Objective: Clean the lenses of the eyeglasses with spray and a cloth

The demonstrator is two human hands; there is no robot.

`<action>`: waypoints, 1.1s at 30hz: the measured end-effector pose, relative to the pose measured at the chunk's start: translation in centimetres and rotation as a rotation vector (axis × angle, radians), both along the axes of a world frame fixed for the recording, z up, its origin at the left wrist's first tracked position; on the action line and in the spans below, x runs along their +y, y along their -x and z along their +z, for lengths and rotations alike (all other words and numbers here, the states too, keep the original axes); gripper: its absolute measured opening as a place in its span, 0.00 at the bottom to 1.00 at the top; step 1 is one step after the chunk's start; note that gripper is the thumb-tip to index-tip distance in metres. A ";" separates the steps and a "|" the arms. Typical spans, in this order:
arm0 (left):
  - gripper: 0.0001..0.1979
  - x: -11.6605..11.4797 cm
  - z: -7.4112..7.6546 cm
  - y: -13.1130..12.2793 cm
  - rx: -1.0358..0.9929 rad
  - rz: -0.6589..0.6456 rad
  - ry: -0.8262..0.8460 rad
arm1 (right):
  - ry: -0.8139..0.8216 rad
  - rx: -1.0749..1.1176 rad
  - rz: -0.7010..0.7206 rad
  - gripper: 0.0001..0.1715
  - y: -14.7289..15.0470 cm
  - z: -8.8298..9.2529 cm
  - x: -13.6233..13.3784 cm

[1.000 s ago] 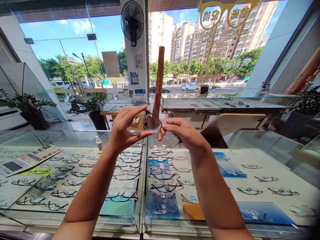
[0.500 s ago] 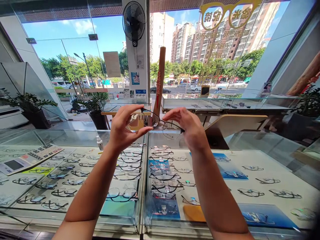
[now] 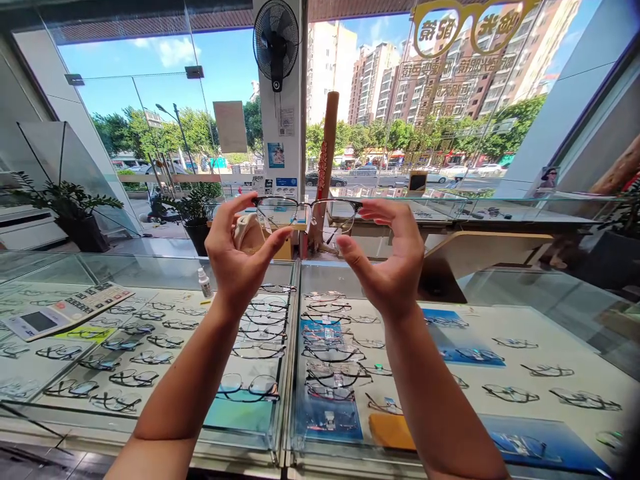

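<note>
A pair of eyeglasses with a dark upper rim and clear lenses is raised level in front of me, above the display counter. My left hand holds its left end, index finger at the hinge and thumb low near the left lens. At the right end, the fingers of my right hand are on the dark hinge, while the thumb stands apart below the right lens. The folded temples or their far ends are hard to make out. Something beige and cloth-like shows by my left palm; whether I hold it cannot be told.
Glass display cases with rows of eyeglasses stretch below my arms. On the left lie a calculator and a small white spray bottle. Beyond are potted plants, a wooden post, a wall fan and big windows.
The eyeglasses have turned from tilted to level, facing me squarely, and risen a little. My hands have moved apart, and my right thumb has come into view. The view has shifted slightly.
</note>
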State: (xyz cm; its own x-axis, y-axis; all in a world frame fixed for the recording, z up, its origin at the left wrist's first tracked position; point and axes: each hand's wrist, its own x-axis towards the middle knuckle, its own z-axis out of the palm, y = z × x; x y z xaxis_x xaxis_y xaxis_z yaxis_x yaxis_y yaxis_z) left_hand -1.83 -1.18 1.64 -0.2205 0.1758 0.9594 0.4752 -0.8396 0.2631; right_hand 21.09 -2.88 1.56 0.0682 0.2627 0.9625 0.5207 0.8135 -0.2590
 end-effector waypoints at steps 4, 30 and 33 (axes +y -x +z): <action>0.30 -0.3 0.0 -0.3 -0.013 -0.014 0.036 | -0.015 0.022 0.006 0.25 0.2 0.1 -0.2; 0.25 0.6 -0.6 -0.5 -0.111 -0.164 0.209 | 0.043 0.057 0.007 0.23 -0.3 0.2 0.2; 0.24 0.7 -0.7 -0.5 -0.112 -0.147 0.209 | 0.019 0.050 -0.013 0.24 -0.3 0.2 0.4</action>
